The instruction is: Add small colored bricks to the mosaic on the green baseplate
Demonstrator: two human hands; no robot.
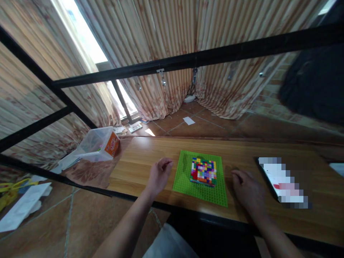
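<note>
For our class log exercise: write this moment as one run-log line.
left hand: curled, beside green baseplate | right hand: flat on wooden table | multicoloured brick block: on baseplate, untouched

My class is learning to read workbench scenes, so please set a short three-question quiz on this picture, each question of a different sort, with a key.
1. True or false: the left hand is gripping the multicoloured brick block.
2. The block stands on which? A) green baseplate B) clear plastic box C) tablet
3. Fill in: the right hand rests on the wooden ____, right of the baseplate.

Key:
1. False; it rests loosely curled to the left of the baseplate, holding nothing.
2. A
3. table
</note>
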